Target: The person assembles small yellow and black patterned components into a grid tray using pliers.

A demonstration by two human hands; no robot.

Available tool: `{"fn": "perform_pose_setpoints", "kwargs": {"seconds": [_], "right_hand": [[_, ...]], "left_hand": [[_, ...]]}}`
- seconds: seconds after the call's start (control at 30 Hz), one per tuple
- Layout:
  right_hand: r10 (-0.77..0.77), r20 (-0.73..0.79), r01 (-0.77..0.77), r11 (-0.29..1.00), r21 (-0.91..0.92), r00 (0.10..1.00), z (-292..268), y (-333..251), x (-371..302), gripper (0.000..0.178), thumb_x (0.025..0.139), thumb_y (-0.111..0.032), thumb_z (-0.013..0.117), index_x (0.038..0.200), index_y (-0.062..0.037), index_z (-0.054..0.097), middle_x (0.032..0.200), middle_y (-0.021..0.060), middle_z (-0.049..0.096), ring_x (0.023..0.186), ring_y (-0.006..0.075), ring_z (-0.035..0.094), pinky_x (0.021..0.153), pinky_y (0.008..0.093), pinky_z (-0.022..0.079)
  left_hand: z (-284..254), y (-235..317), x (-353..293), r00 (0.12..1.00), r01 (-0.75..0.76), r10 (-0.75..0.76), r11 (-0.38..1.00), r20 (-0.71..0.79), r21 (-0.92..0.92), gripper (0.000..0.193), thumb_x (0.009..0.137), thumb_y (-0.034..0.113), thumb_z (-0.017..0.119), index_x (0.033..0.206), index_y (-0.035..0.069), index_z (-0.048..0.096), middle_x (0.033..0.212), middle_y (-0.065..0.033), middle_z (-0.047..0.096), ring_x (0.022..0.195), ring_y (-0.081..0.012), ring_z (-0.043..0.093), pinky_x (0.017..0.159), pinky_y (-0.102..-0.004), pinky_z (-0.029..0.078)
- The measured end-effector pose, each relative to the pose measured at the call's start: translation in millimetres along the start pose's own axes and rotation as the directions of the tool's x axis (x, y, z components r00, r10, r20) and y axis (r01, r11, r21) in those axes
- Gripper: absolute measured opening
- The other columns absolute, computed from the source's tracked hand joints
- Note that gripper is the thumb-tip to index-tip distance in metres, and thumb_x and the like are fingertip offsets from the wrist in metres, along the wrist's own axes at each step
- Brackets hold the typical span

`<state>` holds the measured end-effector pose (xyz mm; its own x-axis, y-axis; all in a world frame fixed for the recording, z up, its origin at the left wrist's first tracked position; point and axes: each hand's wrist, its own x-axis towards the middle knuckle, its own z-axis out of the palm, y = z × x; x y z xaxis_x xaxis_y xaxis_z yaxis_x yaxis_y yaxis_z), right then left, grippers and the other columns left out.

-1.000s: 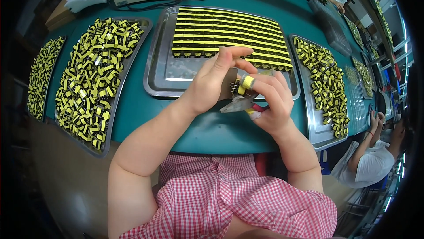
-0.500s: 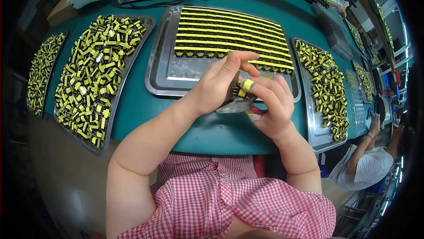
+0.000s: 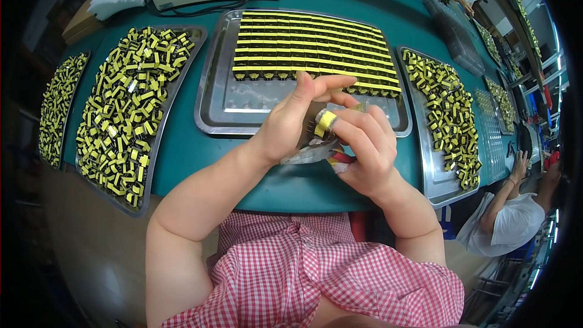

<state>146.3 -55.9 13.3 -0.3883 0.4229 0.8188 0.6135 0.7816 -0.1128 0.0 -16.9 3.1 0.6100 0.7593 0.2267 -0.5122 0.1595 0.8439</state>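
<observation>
Green worktop (image 3: 303, 194) crosses the frame's middle. At its centre, I have the right hand (image 3: 370, 146) curled round pliers (image 3: 308, 154), touching a yellow part (image 3: 326, 121), maybe so its pins (image 3: 311, 125) sit near them. The left hand (image 3: 282, 125) cups close; I can't tell its pinch.

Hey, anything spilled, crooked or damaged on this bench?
Nothing stands out: parts stand in even rows in the middle tray and lie jumbled in the side trays; the pliers are too blurred to judge.
</observation>
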Motion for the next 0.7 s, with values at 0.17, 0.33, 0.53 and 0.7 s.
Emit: {"fn": "perform_pose_setpoints", "kwargs": {"seconds": [0.17,0.33,0.53,0.7], "right_hand": [[0.063,0.009,-0.063,0.998,0.024,0.998,-1.6,-2.9,-0.5,0.039,0.053,-0.007,0.066,0.092,-0.0019,0.059,0.085,0.0087,0.06,0.062,0.0232,0.049,0.053,0.0331,0.039],[0.053,0.033,-0.053,0.999,0.0,0.998,-2.9,-2.4,-1.0,0.04,0.052,-0.007,0.066,0.091,-0.0019,0.059,0.086,0.0091,0.059,0.062,0.0234,0.049,0.053,0.0333,0.039],[0.053,0.031,-0.053,0.999,0.012,0.998,-1.2,-3.0,-1.2,0.039,0.052,-0.006,0.066,0.09,-0.0018,0.059,0.084,0.0083,0.059,0.062,0.0231,0.049,0.053,0.0336,0.038],[0.044,0.016,-0.044,0.999,-0.011,0.999,1.5,-5.3,-2.4,0.039,0.052,-0.007,0.066,0.09,-0.0018,0.059,0.083,0.0077,0.058,0.062,0.0226,0.049,0.053,0.0334,0.038]], "left_hand": [[-0.3,0.4,0.3,1.0,0.025,-0.026,0.996,0.006,0.084,0.083,0.087,0.064,0.012,0.128,-0.003,0.039,0.112,-0.0145,0.052,0.103,-0.0194,0.051,0.09,-0.0315,0.041],[0.1,1.3,-0.1,0.999,0.037,-0.038,0.992,0.006,0.122,0.085,0.086,0.066,0.011,0.128,-0.003,0.04,0.112,-0.0145,0.052,0.104,-0.0198,0.051,0.091,-0.032,0.041],[-0.9,-5.7,-1.1,0.999,0.038,-0.04,0.993,0.011,0.114,0.082,0.088,0.063,0.011,0.128,-0.002,0.04,0.115,-0.0139,0.05,0.105,-0.0191,0.05,0.092,-0.0321,0.039],[0.6,-7.1,-2.7,0.999,0.049,-0.046,0.99,-0.03,0.131,0.078,0.089,0.061,0.012,0.128,-0.001,0.04,0.113,-0.013,0.051,0.106,-0.018,0.049,0.093,-0.031,0.038]]}}
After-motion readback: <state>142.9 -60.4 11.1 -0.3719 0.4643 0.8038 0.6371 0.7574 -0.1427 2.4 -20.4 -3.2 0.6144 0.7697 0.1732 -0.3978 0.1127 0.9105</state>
